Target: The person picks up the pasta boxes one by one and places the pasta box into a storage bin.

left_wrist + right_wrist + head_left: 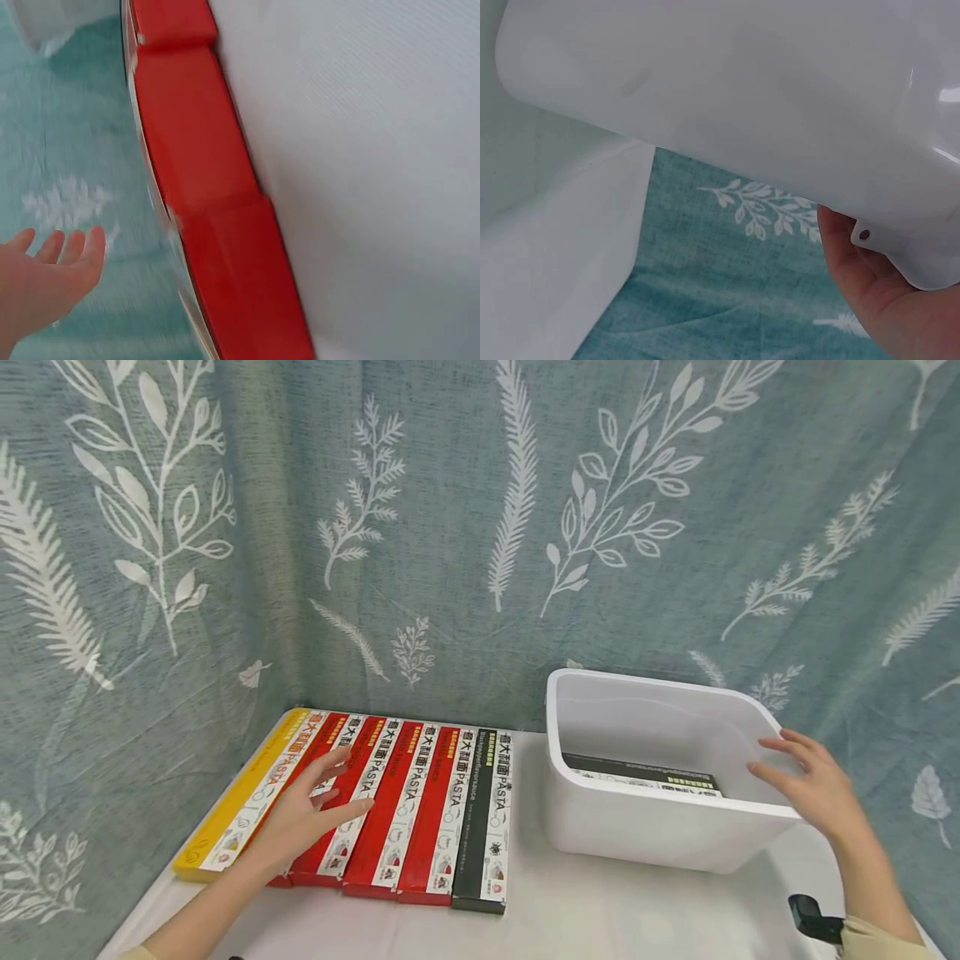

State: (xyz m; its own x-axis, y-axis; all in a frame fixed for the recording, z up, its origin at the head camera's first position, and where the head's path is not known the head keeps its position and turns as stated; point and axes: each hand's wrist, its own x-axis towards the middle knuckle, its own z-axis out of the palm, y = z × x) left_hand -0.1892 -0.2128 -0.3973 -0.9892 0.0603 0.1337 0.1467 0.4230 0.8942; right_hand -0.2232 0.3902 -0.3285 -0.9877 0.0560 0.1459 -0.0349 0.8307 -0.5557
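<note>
Count on the surface (pixel 600 910): one yellow pasta box (pixel 225 810), four red pasta boxes (pixel 405 810), one black pasta box (pixel 483 818), all in a single row. One white tub (pixel 637 827), holding one further black box (pixel 637 774). Two hands: left (pixel 300 818), right (pixel 813 789)

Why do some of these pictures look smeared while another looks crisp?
Head view: sharp, evenly lit, soft shadows. Left wrist view: motion-blurred, the red boxes and left hand smeared. Right wrist view: the white tub fills it, too close to focus, with mild glare.
</note>
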